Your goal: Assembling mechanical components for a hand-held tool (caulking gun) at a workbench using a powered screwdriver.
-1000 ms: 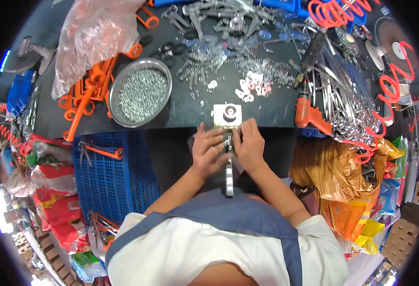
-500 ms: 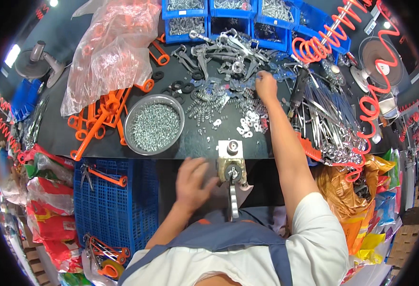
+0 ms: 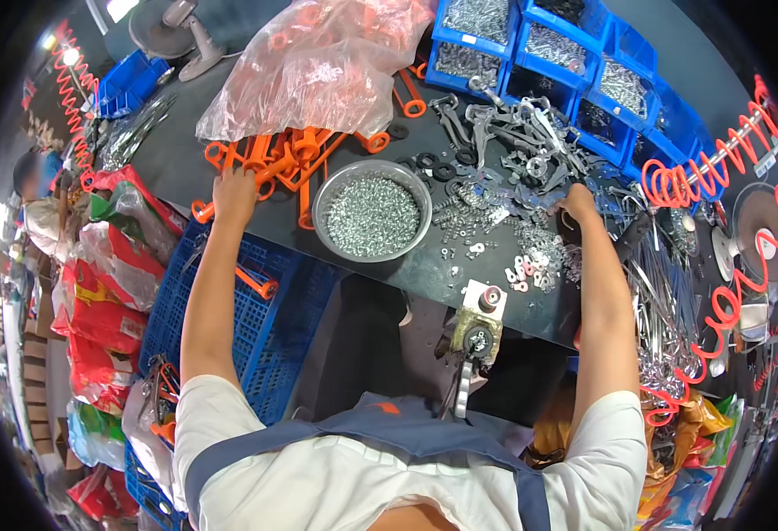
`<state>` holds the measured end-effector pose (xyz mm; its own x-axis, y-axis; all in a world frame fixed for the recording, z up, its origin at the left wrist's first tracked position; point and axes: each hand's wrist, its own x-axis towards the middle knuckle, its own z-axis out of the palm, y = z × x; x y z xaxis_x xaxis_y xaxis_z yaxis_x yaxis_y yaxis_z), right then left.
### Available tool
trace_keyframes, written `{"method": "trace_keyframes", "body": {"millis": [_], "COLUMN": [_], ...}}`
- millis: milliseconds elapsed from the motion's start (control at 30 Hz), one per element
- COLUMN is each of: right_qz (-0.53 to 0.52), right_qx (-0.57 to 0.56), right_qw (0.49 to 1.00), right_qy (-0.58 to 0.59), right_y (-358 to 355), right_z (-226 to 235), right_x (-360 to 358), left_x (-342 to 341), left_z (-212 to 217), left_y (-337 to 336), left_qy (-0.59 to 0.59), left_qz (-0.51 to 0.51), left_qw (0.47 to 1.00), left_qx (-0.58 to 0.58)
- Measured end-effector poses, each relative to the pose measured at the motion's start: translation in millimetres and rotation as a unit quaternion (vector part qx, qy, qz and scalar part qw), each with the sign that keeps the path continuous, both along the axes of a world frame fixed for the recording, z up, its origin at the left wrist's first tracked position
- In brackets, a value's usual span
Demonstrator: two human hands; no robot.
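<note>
My left hand (image 3: 234, 196) is at the pile of orange parts (image 3: 300, 146) at the far left of the bench, its fingers curled over one long orange part (image 3: 202, 211) with ring-like ends. My right hand (image 3: 579, 203) is at the right, low over the loose small metal pieces. Its fingers are bent together, and what lies between them is hidden. Beside it is a heap of grey metal lever-like parts (image 3: 531, 142). Springs (image 3: 460, 208) and small white and reddish pieces (image 3: 531, 265) lie nearby. A small metal fixture with a lever (image 3: 476, 336) stands at the bench's front edge, between my arms.
A clear round bowl of small metal pieces (image 3: 373, 217) stands near the bench edge. Blue bins (image 3: 575, 62) line the back. Clear plastic (image 3: 318, 66) covers more orange parts. Blue crates (image 3: 265, 336) sit below at left. A red coiled hose (image 3: 672, 181) hangs at right.
My left hand has gone from beside the fixture up and left onto the orange parts. My right hand stays among the metal pieces. The view has turned, shifting the bench.
</note>
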<state>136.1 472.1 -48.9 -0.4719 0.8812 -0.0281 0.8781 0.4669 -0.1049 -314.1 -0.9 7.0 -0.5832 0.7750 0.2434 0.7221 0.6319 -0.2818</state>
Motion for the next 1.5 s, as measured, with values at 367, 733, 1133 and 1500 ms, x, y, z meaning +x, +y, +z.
{"method": "trace_keyframes", "body": {"millis": [367, 733, 1133, 1500], "right_qz": [-0.097, 0.197, 0.247, -0.120], "right_qx": [-0.283, -0.255, -0.024, -0.446], "right_qw": [0.814, 0.568, 0.659, 0.622], "right_qy": [0.498, 0.757, 0.710, 0.632], "right_y": [-63.0, -368.0, -365.7, -370.8], "right_z": [18.2, 125.2, 136.5, 42.0], "right_x": [10.6, -44.3, 24.2, 87.9], "left_x": [49.6, 297.8, 333.8, 338.5], "left_z": [70.9, 60.8, -4.6, -36.0], "left_y": [-29.9, 53.8, 34.2, 44.5], "left_qy": [-0.466, -0.600, -0.694, -0.650], "left_qz": [-0.110, -0.326, -0.364, -0.348], "left_qw": [0.686, 0.640, 0.579, 0.658], "left_qx": [0.548, 0.352, 0.225, 0.153]}}
